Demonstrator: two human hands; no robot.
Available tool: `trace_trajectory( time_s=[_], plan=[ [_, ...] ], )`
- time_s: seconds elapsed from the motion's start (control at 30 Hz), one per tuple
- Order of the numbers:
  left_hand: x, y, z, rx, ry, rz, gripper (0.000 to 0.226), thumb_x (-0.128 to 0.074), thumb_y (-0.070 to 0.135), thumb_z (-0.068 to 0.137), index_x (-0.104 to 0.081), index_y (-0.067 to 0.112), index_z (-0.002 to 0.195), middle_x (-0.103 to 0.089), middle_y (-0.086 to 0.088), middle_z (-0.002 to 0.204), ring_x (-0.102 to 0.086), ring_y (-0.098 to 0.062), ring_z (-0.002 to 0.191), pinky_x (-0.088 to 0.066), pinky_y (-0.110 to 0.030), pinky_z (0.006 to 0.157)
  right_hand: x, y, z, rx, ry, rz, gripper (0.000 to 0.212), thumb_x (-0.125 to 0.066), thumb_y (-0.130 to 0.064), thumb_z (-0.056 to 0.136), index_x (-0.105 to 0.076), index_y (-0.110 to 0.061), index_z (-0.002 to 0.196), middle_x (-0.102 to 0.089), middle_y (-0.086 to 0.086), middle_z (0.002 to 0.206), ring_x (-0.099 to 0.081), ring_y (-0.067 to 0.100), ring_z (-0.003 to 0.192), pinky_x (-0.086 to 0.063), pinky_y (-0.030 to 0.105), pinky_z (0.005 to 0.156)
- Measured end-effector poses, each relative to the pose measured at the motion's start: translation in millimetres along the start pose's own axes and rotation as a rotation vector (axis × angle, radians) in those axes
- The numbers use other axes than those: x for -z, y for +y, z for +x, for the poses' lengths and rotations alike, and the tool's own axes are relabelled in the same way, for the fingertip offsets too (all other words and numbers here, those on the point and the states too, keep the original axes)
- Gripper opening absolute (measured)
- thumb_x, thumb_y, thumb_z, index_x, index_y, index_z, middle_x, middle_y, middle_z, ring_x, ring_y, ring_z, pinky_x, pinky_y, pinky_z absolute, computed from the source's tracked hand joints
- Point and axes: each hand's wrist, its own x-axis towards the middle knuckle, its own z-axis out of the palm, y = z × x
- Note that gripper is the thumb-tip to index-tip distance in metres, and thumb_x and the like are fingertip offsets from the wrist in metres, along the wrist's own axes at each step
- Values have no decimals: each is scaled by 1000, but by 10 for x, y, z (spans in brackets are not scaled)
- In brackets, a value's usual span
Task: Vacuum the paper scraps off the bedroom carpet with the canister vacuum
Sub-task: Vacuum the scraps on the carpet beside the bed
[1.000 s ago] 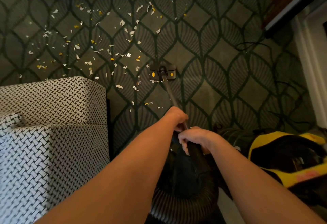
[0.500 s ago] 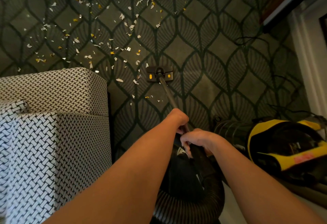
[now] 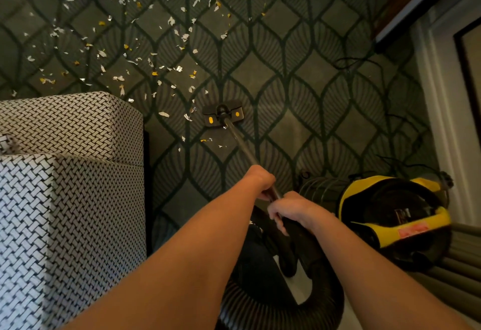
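Grey-green carpet [image 3: 299,126] with a leaf pattern carries the paper scraps [image 3: 119,78], white and yellow, thickest toward its far left and thinning beside the woven black-and-white furniture block [image 3: 65,126] at the near left. The floor nozzle [image 3: 223,115] sits flat on the carpet at the right fringe of the litter, with a few scraps just beside it and a handful lying nearer the person. Both hands hold the wand [image 3: 242,144]. The left hand [image 3: 260,181], further down the tube, has its fingers curled round it, probably to steer the head. The right hand [image 3: 291,208], touching the left from behind, wraps its fingers over the black handle where the ribbed hose [image 3: 260,311] joins, probably to push and pull. The yellow canister vacuum [image 3: 390,215] rests at the carpet's near right edge, close by so the hose keeps slack. Most scraps lie uncollected, so I judge the job barely begun
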Motion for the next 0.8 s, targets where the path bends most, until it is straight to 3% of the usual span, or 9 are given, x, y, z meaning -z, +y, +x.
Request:
trace_trajectory(
  time_s=[0.1, 0.23, 0.4, 0.53, 0.63, 0.8],
  plan=[
    [-152, 30, 21, -15, 11, -37, 18, -53, 14, 96, -53, 3, 111, -64, -18, 106, -67, -30, 99, -58, -34, 78, 121, 97, 13, 27, 39, -18, 4, -54, 3, 78, -58, 1, 78, -52, 12, 50, -49, 22, 38, -47, 26, 44],
    [-367, 149, 32, -13, 36, -88, 12, -56, 13, 94, -51, 4, 87, -63, -17, 91, -68, -33, 94, -59, -42, 78, 335, 210, -1, 51, 59, -56, 3, -57, 1, 75, -59, 0, 74, -55, 11, 48, -51, 23, 40, -48, 28, 47],
    [-535, 355, 21, -97, 70, -42, 25, -60, 20, 92, -56, 3, 110, -66, -19, 105, -68, -32, 93, -57, -31, 53, 553, 226, -57, 56, 138, 9, 2, -57, 2, 76, -57, 0, 76, -53, 10, 46, -50, 23, 39, -45, 27, 44],
    [-614, 546, 90, -166, 57, -8, 27, -61, 22, 90, -55, 6, 112, -65, -16, 103, -66, -31, 89, -60, -44, 74, 633, 214, -40, 72, 169, 148, 4, -55, 3, 74, -58, 3, 77, -53, 13, 49, -50, 26, 42, -46, 32, 50],
    [-693, 682, 181, -224, 24, 60, 33, -61, 22, 91, -53, 6, 118, -64, -16, 106, -66, -30, 92, -60, -45, 76, 679, 204, -8, 83, 204, 263, 4, -55, 3, 73, -58, 3, 70, -53, 14, 49, -50, 27, 42, -46, 34, 52],
    [-809, 876, 314, -310, -2, 211, 36, -60, 28, 91, -52, 10, 122, -63, -14, 112, -64, -28, 98, -59, -40, 79, 747, 181, 33, 104, 260, 449, 10, -55, 0, 75, -61, 4, 82, -55, 13, 47, -51, 25, 38, -45, 29, 46]
  ],
)
